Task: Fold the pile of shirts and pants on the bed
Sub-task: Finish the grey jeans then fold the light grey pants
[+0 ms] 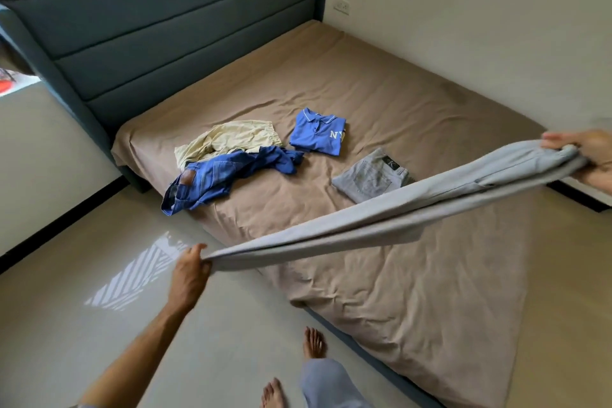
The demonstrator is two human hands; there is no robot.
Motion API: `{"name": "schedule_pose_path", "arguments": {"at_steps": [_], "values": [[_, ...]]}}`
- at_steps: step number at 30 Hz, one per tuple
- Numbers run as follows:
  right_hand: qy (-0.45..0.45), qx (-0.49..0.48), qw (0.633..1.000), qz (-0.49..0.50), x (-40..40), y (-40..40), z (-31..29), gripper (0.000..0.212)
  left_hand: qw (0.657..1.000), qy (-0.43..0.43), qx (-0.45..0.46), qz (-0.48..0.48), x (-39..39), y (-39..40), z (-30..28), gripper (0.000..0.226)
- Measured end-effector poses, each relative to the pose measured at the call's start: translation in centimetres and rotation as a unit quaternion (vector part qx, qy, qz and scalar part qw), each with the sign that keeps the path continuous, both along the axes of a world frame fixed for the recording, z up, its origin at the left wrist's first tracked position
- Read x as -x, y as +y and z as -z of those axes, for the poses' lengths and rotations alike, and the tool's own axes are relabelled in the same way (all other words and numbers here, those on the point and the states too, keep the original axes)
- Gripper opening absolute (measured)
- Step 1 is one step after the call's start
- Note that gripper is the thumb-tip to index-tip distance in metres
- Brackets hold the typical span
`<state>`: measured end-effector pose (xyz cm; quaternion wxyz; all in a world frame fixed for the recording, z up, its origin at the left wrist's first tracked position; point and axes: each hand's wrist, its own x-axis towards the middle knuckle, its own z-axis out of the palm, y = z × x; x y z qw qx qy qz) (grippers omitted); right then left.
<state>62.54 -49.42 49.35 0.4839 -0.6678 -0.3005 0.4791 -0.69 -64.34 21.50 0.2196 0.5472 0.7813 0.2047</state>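
Light grey pants [381, 219] stretch taut in the air above the bed's near side. My left hand [190, 270] grips the leg ends at lower left. My right hand [586, 156] grips the waistband at the far right edge. On the brown sheet [414, 291] lie a folded blue polo shirt [316, 132], folded grey jeans [372, 175], crumpled blue jeans [218, 179] and a crumpled cream garment [228, 141].
A teal padded headboard [185, 40] rises at the back with a window above it. White walls enclose the bed on the right. Glossy tiled floor [99, 291] lies to the left. My bare feet [313, 343] stand by the bed's near edge.
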Motion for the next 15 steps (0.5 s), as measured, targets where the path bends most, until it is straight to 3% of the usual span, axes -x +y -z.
{"name": "schedule_pose_path", "arguments": {"at_steps": [1, 2, 3, 4, 6, 8, 10, 12, 15], "values": [[0.019, 0.016, 1.000, -0.015, -0.5, 1.1, 1.6, 0.047, 1.000, 0.018, -0.008, -0.002, 0.9, 1.2, 0.2, 0.005], [0.028, 0.031, 0.999, -0.013, -1.0, 2.6, 3.5, 0.030, 0.999, 0.013, 0.006, -0.028, 1.6, 2.7, -0.1, 0.011], [-0.027, 0.050, 0.998, -0.027, -2.2, 4.3, 4.5, 0.017, 0.997, 0.012, -0.004, -0.072, 2.9, 4.8, -0.7, 0.021], [-0.065, 0.101, 0.992, -0.023, -2.8, 5.2, 6.6, 0.022, 0.994, 0.031, -0.013, -0.108, 4.3, 7.5, -1.3, 0.027], [-0.030, 0.142, 0.989, -0.034, -2.1, 6.1, 9.3, 0.034, 0.980, 0.064, -0.034, -0.183, 6.8, 11.1, -2.4, 0.030], [0.024, 0.168, 0.985, -0.043, -1.4, 7.9, 10.8, 0.032, 0.971, 0.063, -0.052, -0.225, 7.5, 14.9, -3.6, 0.029], [0.060, 0.162, 0.985, -0.027, -0.9, 9.5, 12.1, 0.022, 0.958, 0.006, -0.105, -0.268, 8.4, 18.9, -5.2, 0.035], [0.093, 0.129, 0.987, -0.010, -1.4, 10.4, 13.1, 0.021, 0.953, -0.020, -0.138, -0.269, 8.8, 22.5, -5.4, 0.041], [0.110, 0.131, 0.984, 0.041, -3.7, 10.0, 17.3, 0.022, 0.964, 0.023, -0.148, -0.219, 8.5, 26.0, -2.9, 0.041]]}}
